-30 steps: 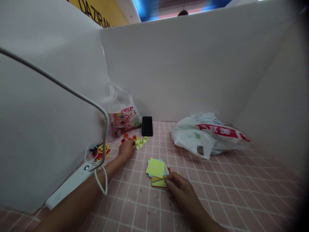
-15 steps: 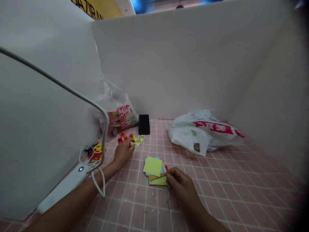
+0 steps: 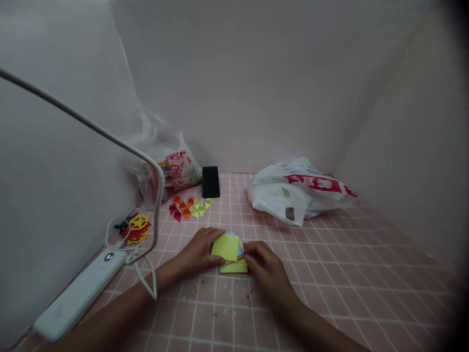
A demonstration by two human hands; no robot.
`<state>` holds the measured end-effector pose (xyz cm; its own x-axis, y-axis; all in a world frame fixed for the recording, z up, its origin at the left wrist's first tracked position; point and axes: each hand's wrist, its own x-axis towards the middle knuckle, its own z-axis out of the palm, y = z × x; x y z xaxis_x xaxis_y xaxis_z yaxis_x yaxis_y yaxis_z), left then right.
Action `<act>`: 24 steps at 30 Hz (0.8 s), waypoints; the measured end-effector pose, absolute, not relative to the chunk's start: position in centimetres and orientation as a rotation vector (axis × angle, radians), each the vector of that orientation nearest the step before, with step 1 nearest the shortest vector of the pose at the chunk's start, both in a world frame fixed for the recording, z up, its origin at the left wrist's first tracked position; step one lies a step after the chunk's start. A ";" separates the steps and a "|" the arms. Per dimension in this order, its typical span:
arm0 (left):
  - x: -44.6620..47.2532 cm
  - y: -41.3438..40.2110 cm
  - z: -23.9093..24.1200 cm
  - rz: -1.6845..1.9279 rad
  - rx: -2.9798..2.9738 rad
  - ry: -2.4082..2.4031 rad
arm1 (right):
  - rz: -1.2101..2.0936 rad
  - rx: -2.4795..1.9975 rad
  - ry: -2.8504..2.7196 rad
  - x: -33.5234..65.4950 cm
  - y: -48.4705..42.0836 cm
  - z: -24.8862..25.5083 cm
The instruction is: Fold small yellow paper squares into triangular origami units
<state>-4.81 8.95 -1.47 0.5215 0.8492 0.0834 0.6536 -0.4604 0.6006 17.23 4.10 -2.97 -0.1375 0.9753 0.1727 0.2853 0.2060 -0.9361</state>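
A small stack of coloured paper squares (image 3: 234, 267) lies on the pink tiled surface in front of me, its sheets fanned unevenly. Its top sheet is a yellow-green square (image 3: 226, 247), with light blue, orange and red edges showing around and below it. My left hand (image 3: 201, 250) grips the stack's left side, thumb near the lower corner and fingers along the top edge. At the right edge, my right hand (image 3: 269, 274) pinches the papers between thumb and fingers; exactly which sheets it holds is hidden. Beyond sit several folded paper pieces (image 3: 186, 213) in red, orange and yellow.
A black phone (image 3: 210, 182) lies near the back wall. White plastic bags stand at the left (image 3: 179, 168) and right (image 3: 278, 195). At left are a white power strip (image 3: 80, 296), a looping cable (image 3: 158, 205) and yellow and red cut-out shapes (image 3: 137, 230).
My left hand has come back from the folded yellow pieces to the left side of the paper stack. My right hand stays at the stack's right edge. The view has tilted down.
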 end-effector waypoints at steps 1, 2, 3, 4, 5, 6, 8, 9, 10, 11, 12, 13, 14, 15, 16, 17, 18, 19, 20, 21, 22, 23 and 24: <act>-4.8 8.8 -1.6 0.522 2.255 1.221 | 0.963 -1.225 -1.615 17.2 4.1 -3.1; -4.7 8.6 -1.7 0.535 2.244 1.222 | 0.936 -1.229 -1.627 17.3 4.2 -3.1; -4.6 8.4 -1.7 0.547 2.228 1.220 | 0.909 -1.235 -1.633 17.3 4.2 -3.2; -4.5 8.1 -1.8 0.558 2.212 1.213 | 0.888 -1.241 -1.637 17.3 4.2 -3.3; -4.4 7.8 -1.8 0.569 2.197 1.200 | 0.874 -1.246 -1.639 17.4 4.2 -3.3; -4.2 7.6 -1.8 0.572 2.192 1.175 | 0.870 -1.250 -1.643 17.4 4.2 -3.3; -3.8 7.1 -1.8 0.565 2.207 1.117 | 0.884 -1.245 -1.659 17.4 4.2 -3.3; -3.7 6.9 -1.8 0.557 2.221 1.094 | 0.895 -1.234 -1.672 17.4 4.2 -3.3; -3.6 6.7 -1.8 0.553 2.238 1.080 | 0.907 -1.221 -1.681 17.3 4.2 -3.2; -3.5 6.6 -1.8 0.552 2.255 1.074 | 0.921 -1.210 -1.688 17.3 4.2 -3.3; -3.4 6.5 -1.8 0.553 2.273 1.070 | 0.933 -1.204 -1.695 17.2 4.2 -3.3; -3.5 6.4 -1.8 0.558 2.289 1.066 | 0.940 -1.207 -1.709 17.1 4.1 -3.3; -3.5 6.3 -1.8 0.561 2.304 1.059 | 0.940 -1.221 -1.738 17.1 4.1 -3.4; -3.6 6.3 -1.8 0.562 2.315 1.050 | 0.930 -1.242 -1.787 17.0 4.1 -3.4; -3.7 6.2 -1.9 0.557 2.323 1.041 | 0.910 -1.267 -1.853 17.0 4.0 -3.5; -3.8 6.2 -2.0 0.550 2.328 1.033 | 0.881 -1.289 -1.931 17.0 4.0 -3.6; -3.9 6.2 -2.1 0.543 2.329 1.034 | 0.852 -1.302 -2.011 17.0 3.9 -3.7; -4.0 6.2 -2.2 0.536 2.327 1.045 | 0.825 -1.307 -2.082 17.0 3.9 -3.8; -4.1 6.1 -2.4 0.528 2.325 1.060 | 0.801 -1.306 -2.136 17.1 3.8 -3.9; -4.2 6.1 -2.5 0.522 2.323 1.076 | 0.778 -1.307 -2.169 17.1 3.8 -4.0; -4.3 6.1 -2.6 0.522 2.322 1.093 | 0.757 -1.311 -2.186 17.2 3.8 -4.1; -4.4 6.1 -2.7 0.526 2.323 1.106 | 0.735 -1.320 -2.190 17.2 3.9 -4.1; -4.4 6.1 -2.7 0.526 2.324 1.112 | 0.713 -1.335 -2.182 17.3 3.9 -4.2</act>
